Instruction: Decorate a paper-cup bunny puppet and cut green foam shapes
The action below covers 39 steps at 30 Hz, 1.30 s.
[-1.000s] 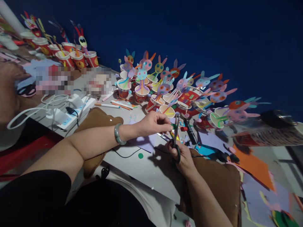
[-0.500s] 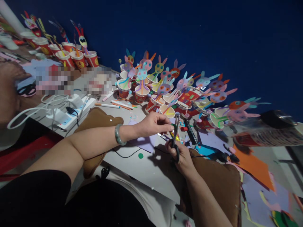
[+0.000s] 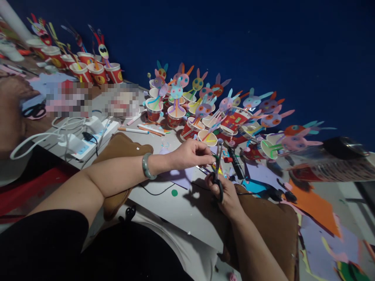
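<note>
My right hand point(image 3: 224, 193) grips a pair of scissors point(image 3: 218, 166) by the dark handles, blades pointing up and away from me. My left hand point(image 3: 196, 154), with a bangle point(image 3: 147, 166) on the wrist, pinches a small dark green piece, apparently paper, right at the blades. Most of that piece is hidden by the fingertips and the scissors. Below the hands a green paper disc point(image 3: 174, 192) lies on the table point(image 3: 172, 212). A sheet of purple paper point(image 3: 180, 179) is partly under my left hand's shadow.
Paper cups with rabbit-faced figures point(image 3: 176, 90) crowd the back. To the left are a power strip point(image 3: 96, 140) with white cables and a co-worker's hand point(image 3: 14, 88). Brown cushions point(image 3: 266, 226), orange paper point(image 3: 315, 207) and a black marker point(image 3: 236, 164) lie around.
Almost nothing differs. Both hands stay in place with the scissors and the green piece; the whole view has shifted very slightly.
</note>
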{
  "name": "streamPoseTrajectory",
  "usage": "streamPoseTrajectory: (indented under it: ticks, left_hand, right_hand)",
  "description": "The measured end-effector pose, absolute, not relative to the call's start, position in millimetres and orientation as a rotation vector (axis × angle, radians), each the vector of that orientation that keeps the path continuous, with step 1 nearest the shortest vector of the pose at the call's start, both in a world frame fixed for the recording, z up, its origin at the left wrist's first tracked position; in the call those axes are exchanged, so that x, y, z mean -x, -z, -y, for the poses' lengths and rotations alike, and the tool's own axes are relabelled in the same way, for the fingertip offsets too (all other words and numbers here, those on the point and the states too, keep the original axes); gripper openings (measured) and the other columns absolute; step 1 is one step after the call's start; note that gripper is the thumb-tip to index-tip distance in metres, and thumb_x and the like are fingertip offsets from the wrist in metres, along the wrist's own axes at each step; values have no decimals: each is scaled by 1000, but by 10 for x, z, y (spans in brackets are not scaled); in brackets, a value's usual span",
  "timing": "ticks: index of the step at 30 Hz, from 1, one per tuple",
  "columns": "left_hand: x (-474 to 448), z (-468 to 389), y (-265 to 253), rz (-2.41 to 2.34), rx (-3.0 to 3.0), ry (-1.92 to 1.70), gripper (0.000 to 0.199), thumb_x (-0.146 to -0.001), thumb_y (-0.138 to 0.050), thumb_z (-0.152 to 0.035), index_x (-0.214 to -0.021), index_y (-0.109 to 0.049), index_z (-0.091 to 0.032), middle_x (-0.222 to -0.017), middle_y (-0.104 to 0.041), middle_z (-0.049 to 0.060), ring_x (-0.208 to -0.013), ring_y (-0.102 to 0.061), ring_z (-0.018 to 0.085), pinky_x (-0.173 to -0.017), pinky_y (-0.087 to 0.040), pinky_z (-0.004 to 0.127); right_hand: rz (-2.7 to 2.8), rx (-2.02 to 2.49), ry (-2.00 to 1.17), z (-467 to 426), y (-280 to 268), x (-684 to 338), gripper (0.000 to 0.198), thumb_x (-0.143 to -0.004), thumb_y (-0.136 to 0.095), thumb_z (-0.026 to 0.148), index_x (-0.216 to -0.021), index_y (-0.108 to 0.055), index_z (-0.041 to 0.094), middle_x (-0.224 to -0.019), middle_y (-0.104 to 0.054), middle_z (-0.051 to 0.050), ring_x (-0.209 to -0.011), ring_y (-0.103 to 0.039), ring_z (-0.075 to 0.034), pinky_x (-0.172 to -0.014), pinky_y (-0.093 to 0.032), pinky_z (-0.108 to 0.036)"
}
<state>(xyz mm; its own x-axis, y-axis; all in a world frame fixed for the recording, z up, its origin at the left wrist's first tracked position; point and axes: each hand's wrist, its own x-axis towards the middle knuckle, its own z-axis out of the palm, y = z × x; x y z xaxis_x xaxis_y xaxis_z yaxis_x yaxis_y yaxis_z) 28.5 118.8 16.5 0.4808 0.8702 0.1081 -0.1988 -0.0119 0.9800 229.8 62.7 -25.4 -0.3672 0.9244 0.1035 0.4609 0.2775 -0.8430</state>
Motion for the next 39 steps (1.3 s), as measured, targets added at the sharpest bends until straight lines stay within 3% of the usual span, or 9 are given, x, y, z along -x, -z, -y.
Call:
streamPoseTrajectory:
  ticks: [23, 39]
  left_hand:
    - [-275, -1175, -235, -699, -1267, -963, 14, -74, -68, -17, -63, -61, -12, -55, -58, -3, -53, -52, 4, -55, -43, 20]
    - [-272, -1186, -189, -680, -1314, -939, 19, -72, -72, -25, -64, -61, -12, -57, -58, -3, -55, -51, 5, -56, -41, 20]
  right_hand:
    - [1979, 1240, -971, -620, 258, -2293, 65, -81, -43, 82, -64, -50, 20, -63, -52, -1, -65, -48, -17, -61, -38, -30]
    - [1969, 1253, -994, -617, 228, -2300, 66, -78, -44, 85, -65, -49, 21, -65, -51, -2, -66, -47, -18, -60, -37, -30]
